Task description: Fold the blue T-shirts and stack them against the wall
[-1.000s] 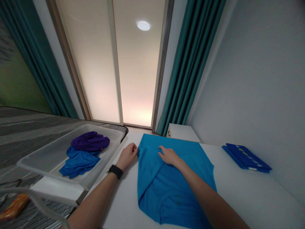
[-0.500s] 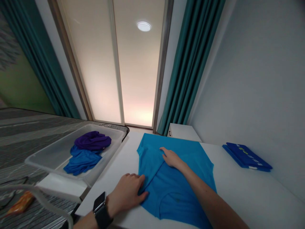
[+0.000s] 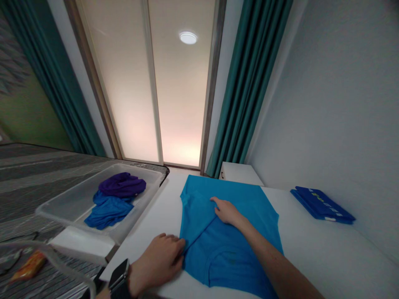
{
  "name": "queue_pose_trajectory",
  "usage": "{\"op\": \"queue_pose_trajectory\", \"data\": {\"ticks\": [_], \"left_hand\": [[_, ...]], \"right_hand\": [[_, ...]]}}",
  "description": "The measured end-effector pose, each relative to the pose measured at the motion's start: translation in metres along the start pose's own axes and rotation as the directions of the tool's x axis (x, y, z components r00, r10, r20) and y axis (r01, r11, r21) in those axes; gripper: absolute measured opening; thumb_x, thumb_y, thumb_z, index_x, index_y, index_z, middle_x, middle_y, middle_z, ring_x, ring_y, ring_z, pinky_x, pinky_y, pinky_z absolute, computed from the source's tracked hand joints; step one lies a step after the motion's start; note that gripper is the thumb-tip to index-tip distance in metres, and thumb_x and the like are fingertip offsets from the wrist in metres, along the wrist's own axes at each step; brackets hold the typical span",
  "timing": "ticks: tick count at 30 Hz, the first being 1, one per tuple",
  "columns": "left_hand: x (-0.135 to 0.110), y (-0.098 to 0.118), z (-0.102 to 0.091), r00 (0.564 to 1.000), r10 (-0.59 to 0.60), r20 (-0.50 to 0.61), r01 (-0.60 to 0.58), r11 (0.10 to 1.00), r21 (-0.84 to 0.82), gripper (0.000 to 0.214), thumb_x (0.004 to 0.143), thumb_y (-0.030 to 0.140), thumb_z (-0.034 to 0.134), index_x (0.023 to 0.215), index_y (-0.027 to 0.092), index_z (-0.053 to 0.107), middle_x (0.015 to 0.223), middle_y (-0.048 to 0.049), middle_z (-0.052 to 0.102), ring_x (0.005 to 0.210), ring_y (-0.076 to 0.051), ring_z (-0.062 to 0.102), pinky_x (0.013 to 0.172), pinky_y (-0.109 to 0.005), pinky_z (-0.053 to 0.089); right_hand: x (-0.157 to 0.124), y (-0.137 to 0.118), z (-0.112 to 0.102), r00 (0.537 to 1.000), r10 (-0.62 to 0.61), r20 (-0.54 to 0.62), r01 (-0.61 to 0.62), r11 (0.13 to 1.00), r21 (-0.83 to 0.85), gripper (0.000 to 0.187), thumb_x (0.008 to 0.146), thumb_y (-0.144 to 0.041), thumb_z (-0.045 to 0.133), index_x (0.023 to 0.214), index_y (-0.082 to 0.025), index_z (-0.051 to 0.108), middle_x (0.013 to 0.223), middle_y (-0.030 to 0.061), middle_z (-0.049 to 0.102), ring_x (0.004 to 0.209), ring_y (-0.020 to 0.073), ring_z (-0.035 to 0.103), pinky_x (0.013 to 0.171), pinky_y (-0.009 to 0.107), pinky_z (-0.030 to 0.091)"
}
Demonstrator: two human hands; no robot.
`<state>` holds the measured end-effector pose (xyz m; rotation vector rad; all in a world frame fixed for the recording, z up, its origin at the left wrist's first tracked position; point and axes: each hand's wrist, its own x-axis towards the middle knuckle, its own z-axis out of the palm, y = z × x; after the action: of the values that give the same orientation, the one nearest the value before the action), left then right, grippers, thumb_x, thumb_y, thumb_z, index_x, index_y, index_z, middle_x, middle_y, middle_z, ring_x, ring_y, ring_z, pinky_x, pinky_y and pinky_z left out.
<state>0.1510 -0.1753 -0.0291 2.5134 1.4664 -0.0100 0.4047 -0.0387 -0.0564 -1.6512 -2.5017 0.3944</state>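
**Q:** Where is the garment laid out?

**A:** A turquoise T-shirt [image 3: 237, 245] is spread flat on a white desk [image 3: 314, 253]. One side is folded inward, and a crease is seen running diagonally across the cloth. A curved collar seam is visible toward the near end.

**Q:** How are the hands placed?

**A:** The right hand [image 3: 227, 211] is laid palm down on the shirt beside the crease, with its fingers extended and nothing gripped. The left hand [image 3: 157, 262] is placed at the near edge of the shirt, at the lower end of the crease, with its fingers lightly bent against the cloth. Whether any cloth is pinched there cannot be told. A smartwatch [image 3: 118, 280] is worn on the left wrist.

**Q:** What is placed around the shirt?

**A:** Just left of the desk, a translucent plastic tray [image 3: 56, 209] is seen holding a purple garment [image 3: 122, 185] and a blue garment [image 3: 109, 212], the purple one lying partly over the blue. On the right, a folded blue item [image 3: 322, 204] with pale markings is placed by the wall, well apart from the shirt. Beyond the desk, a white cabinet [image 3: 240, 173] stands beside a teal curtain [image 3: 252, 87].
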Motion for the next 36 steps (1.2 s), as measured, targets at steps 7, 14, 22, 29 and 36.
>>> {"op": "queue_pose_trajectory", "data": {"ticks": [7, 14, 22, 29, 36], "left_hand": [[0.046, -0.045, -0.027, 0.949, -0.075, -0.308, 0.036, 0.991, -0.130, 0.021, 0.094, 0.029, 0.040, 0.096, 0.022, 0.060, 0.083, -0.0040, 0.067, 0.078, -0.021, 0.063, 0.067, -0.029, 0.040], [0.122, -0.101, -0.011, 0.863, -0.092, -0.497, -0.058, 0.959, -0.278, 0.021, 0.091, 0.023, 0.042, 0.103, 0.019, 0.059, 0.096, -0.0059, 0.067, 0.080, -0.018, 0.062, 0.074, -0.029, 0.045], [0.143, -0.113, 0.012, 0.878, -0.148, -0.455, -0.055, 0.914, -0.403, 0.020, 0.090, 0.025, 0.048, 0.105, 0.019, 0.060, 0.077, -0.0003, 0.065, 0.067, -0.016, 0.061, 0.064, -0.025, 0.044], [0.146, -0.121, 0.014, 0.881, -0.036, -0.472, -0.128, 0.942, -0.310, 0.018, 0.090, 0.018, 0.048, 0.097, 0.021, 0.064, 0.092, -0.0041, 0.065, 0.081, -0.018, 0.061, 0.077, -0.029, 0.044], [0.146, -0.127, 0.012, 0.863, -0.034, -0.504, -0.131, 0.948, -0.289, 0.017, 0.091, 0.021, 0.048, 0.089, 0.020, 0.065, 0.090, -0.0056, 0.064, 0.082, -0.019, 0.061, 0.076, -0.030, 0.046]], "right_hand": [[-0.002, -0.018, -0.006, 0.987, -0.054, -0.148, 0.034, 0.991, -0.132, 0.040, 0.094, -0.021, 0.042, 0.132, -0.015, 0.054, 0.126, 0.0157, 0.058, 0.118, 0.0286, 0.052, 0.096, 0.040, 0.040], [-0.011, -0.082, 0.016, 0.914, -0.375, -0.155, 0.367, 0.927, -0.082, 0.048, 0.098, -0.034, 0.039, 0.142, -0.014, 0.044, 0.147, 0.0131, 0.045, 0.136, 0.0260, 0.037, 0.111, 0.042, 0.031], [-0.033, -0.111, 0.037, 0.896, -0.443, -0.010, 0.443, 0.895, 0.044, 0.071, 0.097, -0.057, 0.033, 0.151, -0.010, 0.028, 0.159, 0.0165, 0.019, 0.148, 0.0250, 0.011, 0.120, 0.046, 0.009], [-0.038, -0.111, 0.035, 0.887, -0.463, 0.002, 0.461, 0.885, 0.068, 0.072, 0.097, -0.057, 0.031, 0.152, -0.010, 0.026, 0.159, 0.0151, 0.020, 0.148, 0.0244, 0.009, 0.120, 0.047, 0.006], [-0.039, -0.112, 0.033, 0.890, -0.457, 0.006, 0.454, 0.886, 0.092, 0.070, 0.097, -0.055, 0.031, 0.151, -0.010, 0.026, 0.160, 0.0148, 0.017, 0.148, 0.0248, 0.007, 0.120, 0.048, 0.004]]}}
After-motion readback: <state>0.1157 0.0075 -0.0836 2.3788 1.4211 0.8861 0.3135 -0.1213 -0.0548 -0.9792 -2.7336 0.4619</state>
